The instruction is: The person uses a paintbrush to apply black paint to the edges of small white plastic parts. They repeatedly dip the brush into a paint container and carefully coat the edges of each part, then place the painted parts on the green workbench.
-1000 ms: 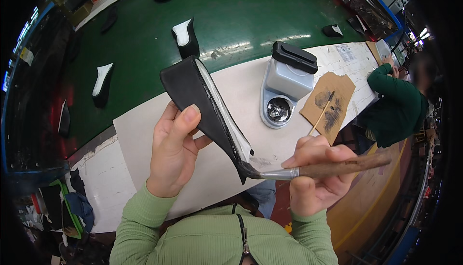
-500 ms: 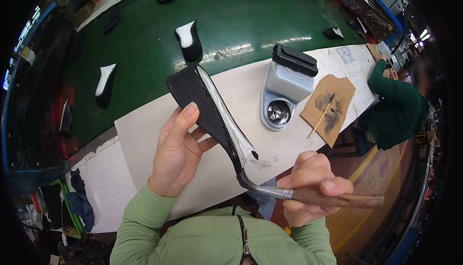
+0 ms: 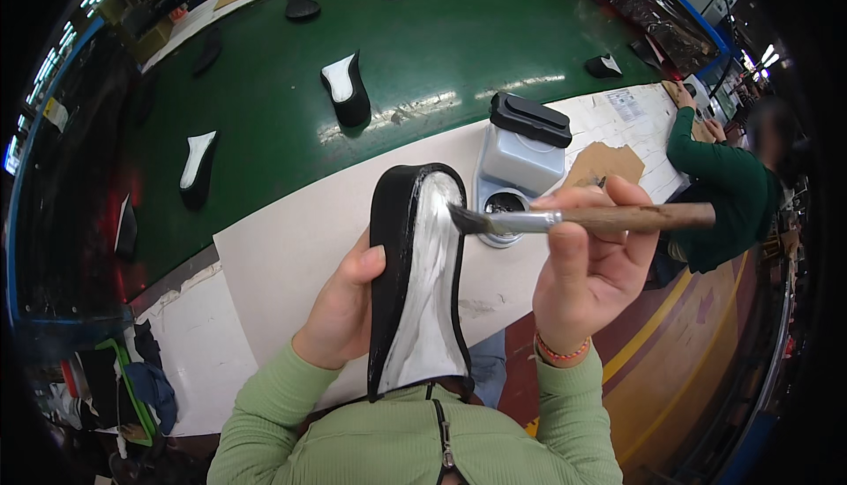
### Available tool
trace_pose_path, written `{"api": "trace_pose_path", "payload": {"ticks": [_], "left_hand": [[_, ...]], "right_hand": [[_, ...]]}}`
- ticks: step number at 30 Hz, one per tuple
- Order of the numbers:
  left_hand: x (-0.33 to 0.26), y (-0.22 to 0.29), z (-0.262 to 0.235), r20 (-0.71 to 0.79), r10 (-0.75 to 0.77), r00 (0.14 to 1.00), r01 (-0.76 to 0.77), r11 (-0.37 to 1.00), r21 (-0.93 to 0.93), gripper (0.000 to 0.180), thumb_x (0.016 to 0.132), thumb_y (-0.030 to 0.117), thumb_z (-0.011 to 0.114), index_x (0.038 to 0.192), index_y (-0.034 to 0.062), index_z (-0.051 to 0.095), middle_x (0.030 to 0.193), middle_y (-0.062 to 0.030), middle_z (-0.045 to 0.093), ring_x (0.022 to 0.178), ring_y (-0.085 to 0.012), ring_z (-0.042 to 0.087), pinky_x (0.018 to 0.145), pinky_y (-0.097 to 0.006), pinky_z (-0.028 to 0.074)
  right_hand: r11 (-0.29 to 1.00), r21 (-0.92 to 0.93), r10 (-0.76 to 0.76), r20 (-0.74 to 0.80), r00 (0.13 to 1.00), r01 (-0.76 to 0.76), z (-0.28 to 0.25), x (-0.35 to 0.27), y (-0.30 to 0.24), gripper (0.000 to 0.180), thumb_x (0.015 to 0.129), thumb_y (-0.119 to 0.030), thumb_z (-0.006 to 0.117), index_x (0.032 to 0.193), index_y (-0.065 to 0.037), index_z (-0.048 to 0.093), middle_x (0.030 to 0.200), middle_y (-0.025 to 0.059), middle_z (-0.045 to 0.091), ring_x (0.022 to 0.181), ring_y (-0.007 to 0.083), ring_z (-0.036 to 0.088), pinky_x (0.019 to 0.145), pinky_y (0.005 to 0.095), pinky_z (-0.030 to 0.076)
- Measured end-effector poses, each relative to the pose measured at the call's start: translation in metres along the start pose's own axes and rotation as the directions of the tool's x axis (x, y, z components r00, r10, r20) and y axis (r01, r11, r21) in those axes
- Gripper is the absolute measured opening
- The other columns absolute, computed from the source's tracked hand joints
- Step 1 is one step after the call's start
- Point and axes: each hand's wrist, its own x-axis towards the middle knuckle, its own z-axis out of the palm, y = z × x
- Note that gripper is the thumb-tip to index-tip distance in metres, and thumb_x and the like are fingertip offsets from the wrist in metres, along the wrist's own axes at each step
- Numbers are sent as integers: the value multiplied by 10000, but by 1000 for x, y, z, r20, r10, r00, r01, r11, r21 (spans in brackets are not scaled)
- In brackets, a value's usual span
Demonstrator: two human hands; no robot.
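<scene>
My left hand (image 3: 344,308) grips the side of a black wedge shoe sole (image 3: 428,308), its thumb pressed on the outer wall. The sole stands tilted lengthwise in front of me, its white-coated hollow turned toward me and its rounded end away. My right hand (image 3: 595,264) is closed around the wooden handle of a paintbrush (image 3: 520,222). Dark bristles touch the inner right edge of the sole near the rounded end. Beyond the brush stands a pale plastic dispenser (image 3: 527,158) with a black lid; its small round cup is partly hidden behind the brush.
A green conveyor belt (image 3: 265,88) carries several black soles, some white inside. Cardboard (image 3: 618,163) lies right of the dispenser on the paper-covered table (image 3: 291,220). A co-worker in a green sleeve (image 3: 706,145) sits at the right. A green-rimmed bin (image 3: 141,406) is at lower left.
My left hand has turned the sole from side-on to show its white hollow. The brush has moved up from the sole's lower tip to the inner edge near the rounded end.
</scene>
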Motion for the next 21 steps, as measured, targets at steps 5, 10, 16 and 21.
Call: {"api": "trace_pose_path", "payload": {"ticks": [5, 10, 16, 21], "left_hand": [[1, 2, 1, 35, 17, 999, -19, 997, 68, 760, 778, 491, 509, 1338, 27, 289, 1286, -183, 418, 977, -269, 573, 764, -453, 534], [0, 12, 3, 9, 123, 992, -123, 992, -14, 737, 820, 484, 479, 1357, 35, 249, 1295, -180, 395, 924, -221, 557, 761, -428, 545], [6, 16, -4, 7, 156, 988, -154, 983, -104, 649, 865, 441, 448, 1362, 72, 254, 1286, -168, 396, 921, -228, 548, 753, -441, 554], [7, 10, -5, 4, 147, 989, -147, 989, -6, 684, 837, 442, 479, 1362, 64, 257, 1284, -165, 401, 920, -226, 553, 749, -437, 556]], "right_hand": [[908, -288, -194, 355, 914, 305, 3, 6, -3, 524, 799, -119, 665, 1209, -69, 343, 824, 138, 617, 656, 169, 526, 632, 305, 419], [961, -1, -245, 469, 849, 278, 7, -15, -15, 468, 644, 54, 708, 1060, -36, 513, 887, 184, 612, 580, 216, 496, 540, 314, 413], [945, 120, -325, 465, 824, 305, 14, -30, -25, 420, 662, 45, 722, 1023, -48, 527, 894, 186, 618, 586, 200, 501, 503, 304, 395], [945, -93, -272, 310, 911, 314, 14, -24, -20, 371, 665, 19, 730, 977, -60, 546, 920, 194, 622, 620, 198, 522, 524, 290, 388]]}}
